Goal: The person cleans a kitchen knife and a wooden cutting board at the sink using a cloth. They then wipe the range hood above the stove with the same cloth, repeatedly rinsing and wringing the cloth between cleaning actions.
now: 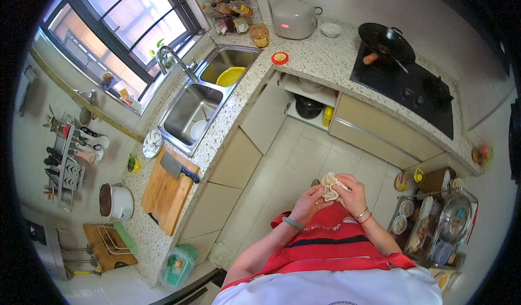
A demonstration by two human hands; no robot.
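A crumpled cream cloth [329,184] is bunched up in front of my red apron [331,229]. My right hand [354,194] wraps its fingers round the cloth from the right. From the other side my left hand [309,204] pinches the cloth's lower left edge. Part of the cloth is hidden behind my fingers. Both hands are held over the floor, away from the counter.
Along the left counter lie a cleaver [179,168] on a wooden cutting board [163,202] and a double sink [187,101]. A wok [399,43] sits on the black stove [401,96]. The cabinet door [265,115] stands ajar. A loaded rack [434,223] is at right.
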